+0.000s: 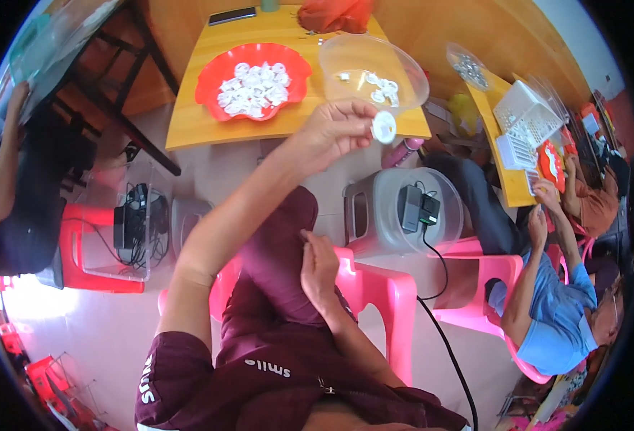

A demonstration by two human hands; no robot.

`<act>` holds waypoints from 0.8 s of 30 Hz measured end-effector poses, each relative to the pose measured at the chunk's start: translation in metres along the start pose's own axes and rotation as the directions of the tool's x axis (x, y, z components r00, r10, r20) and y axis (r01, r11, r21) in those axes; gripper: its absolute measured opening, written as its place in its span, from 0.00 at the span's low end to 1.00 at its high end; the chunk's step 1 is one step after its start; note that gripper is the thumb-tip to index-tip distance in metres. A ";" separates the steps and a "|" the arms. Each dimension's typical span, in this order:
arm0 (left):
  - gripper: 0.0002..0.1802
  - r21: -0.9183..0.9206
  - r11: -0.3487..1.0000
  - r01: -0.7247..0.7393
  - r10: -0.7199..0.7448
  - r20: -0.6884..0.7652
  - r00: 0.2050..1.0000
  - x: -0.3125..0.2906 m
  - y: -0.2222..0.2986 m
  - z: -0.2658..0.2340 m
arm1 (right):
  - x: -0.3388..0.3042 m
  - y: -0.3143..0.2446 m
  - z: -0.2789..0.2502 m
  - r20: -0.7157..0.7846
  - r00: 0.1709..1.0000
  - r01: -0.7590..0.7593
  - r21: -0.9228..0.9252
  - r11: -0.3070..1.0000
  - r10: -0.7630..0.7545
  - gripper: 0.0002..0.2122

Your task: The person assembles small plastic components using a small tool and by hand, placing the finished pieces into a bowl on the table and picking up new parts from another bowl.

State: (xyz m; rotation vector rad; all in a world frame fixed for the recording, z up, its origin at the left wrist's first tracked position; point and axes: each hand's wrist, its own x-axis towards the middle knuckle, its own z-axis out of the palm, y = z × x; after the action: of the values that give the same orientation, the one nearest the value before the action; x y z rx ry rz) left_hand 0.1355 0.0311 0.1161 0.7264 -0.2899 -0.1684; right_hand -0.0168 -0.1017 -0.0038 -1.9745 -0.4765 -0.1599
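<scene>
My left hand (338, 135) is raised over the table's front edge, pinching a small round white plastic piece (384, 127) between thumb and fingers. The piece is just in front of a clear plastic bowl (412, 68), where several similar white pieces (383, 91) lie. To the left stands a red scalloped bowl (209, 81) heaped with white plastic pieces (256, 90). Low against my thigh rests my right hand (319, 271), its fingers loosely extended and nothing visible in them.
The yellow table (187, 118) also carries a phone (232, 16) and a red bag (335, 14). Right of my legs, a clear tub (450, 212) holds black adapters, with a cable (443, 337) trailing down. Co-workers sit left and right, one in a blue shirt (558, 309).
</scene>
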 end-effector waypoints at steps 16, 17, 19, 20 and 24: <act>0.07 0.098 0.985 0.142 -0.121 -0.193 0.974 -0.101 -0.100 -0.025 | 0.036 0.009 -0.048 -0.167 0.951 -0.194 0.336 0.922 0.261 0.17; 0.06 0.126 0.984 0.125 -0.100 -0.189 0.977 -0.104 -0.100 -0.026 | 0.037 0.002 -0.049 -0.183 0.954 -0.167 0.339 0.926 0.239 0.17; 0.06 0.143 0.983 0.116 -0.089 -0.183 0.979 -0.108 -0.101 -0.026 | 0.038 -0.007 -0.050 -0.202 0.953 -0.149 0.334 0.931 0.226 0.16; 0.06 0.147 0.983 0.114 -0.085 -0.185 0.979 -0.108 -0.103 -0.026 | 0.039 -0.009 -0.050 -0.231 0.949 -0.132 0.323 0.937 0.214 0.16; 0.06 0.122 0.992 0.040 -0.018 -0.179 0.984 -0.112 -0.104 -0.022 | 0.045 -0.015 -0.058 -0.202 0.971 -0.081 0.240 0.967 0.132 0.16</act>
State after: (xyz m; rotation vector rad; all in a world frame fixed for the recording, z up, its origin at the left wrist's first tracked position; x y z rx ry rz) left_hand 0.0317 -0.0037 0.0076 0.8645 -0.1199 -0.1123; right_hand 0.0239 -0.1358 0.0488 -1.7268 -0.2341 -0.2378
